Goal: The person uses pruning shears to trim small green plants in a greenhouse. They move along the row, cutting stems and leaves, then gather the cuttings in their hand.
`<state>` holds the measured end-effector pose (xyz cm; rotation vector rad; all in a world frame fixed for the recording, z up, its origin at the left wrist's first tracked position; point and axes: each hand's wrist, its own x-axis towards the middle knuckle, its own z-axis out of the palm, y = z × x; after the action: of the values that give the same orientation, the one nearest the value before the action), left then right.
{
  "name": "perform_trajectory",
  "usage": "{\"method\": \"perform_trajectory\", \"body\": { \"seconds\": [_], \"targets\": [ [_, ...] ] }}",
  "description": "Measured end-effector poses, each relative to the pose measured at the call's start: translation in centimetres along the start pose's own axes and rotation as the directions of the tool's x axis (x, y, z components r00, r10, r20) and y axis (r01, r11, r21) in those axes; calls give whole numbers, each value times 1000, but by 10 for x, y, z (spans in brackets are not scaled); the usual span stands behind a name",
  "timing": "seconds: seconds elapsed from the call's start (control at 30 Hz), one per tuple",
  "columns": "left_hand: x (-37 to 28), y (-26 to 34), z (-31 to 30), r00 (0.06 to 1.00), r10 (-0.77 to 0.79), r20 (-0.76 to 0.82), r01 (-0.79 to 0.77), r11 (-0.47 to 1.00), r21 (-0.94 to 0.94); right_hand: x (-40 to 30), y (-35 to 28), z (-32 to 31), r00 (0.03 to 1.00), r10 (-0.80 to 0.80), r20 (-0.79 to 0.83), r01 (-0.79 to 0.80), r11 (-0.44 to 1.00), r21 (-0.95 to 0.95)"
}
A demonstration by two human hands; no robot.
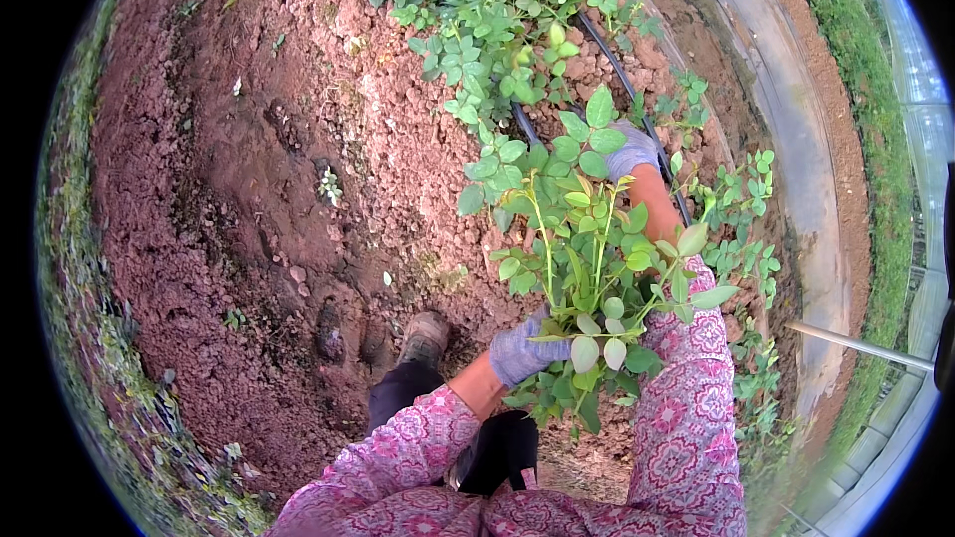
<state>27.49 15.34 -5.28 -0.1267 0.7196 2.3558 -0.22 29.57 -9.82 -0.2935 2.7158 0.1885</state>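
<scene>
My left hand [527,349], in a grey-blue knit glove, is closed around a bunch of leafy green stems [589,268], held in front of my body. The stems have rounded leaflets and some yellow-green young shoots. Further forward, my right hand [631,151], in a matching glove, reaches low among the leaves of rose-like plants [485,52] beside a black drip hose [619,71]. Leaves hide its fingers, so what it touches cannot be made out.
Reddish, lumpy soil [298,127] lies to the left, with my shoe [425,334] on it. More low plants [746,186] grow right of my right arm. Beyond them are a grey strip [798,149], a pale pole [858,344], grass and translucent sheeting.
</scene>
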Motion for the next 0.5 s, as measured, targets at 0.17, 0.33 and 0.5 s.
{"method": "perform_trajectory", "body": {
  "seconds": [0.17,0.33,0.5],
  "targets": [
    [-27,-26,7,997,14,72,7,958,-287,-91,30,-10,952,81,-295,104,822,560],
    [-68,-57,5,996,-46,-71,32,983,-178,-274,39,-55,960,280,-17,-150,565,811],
    [-139,-13,49,974,-89,-208,68,992,-106,-421,44,-79,994,-104,27,28,498,867]
  ]
}}
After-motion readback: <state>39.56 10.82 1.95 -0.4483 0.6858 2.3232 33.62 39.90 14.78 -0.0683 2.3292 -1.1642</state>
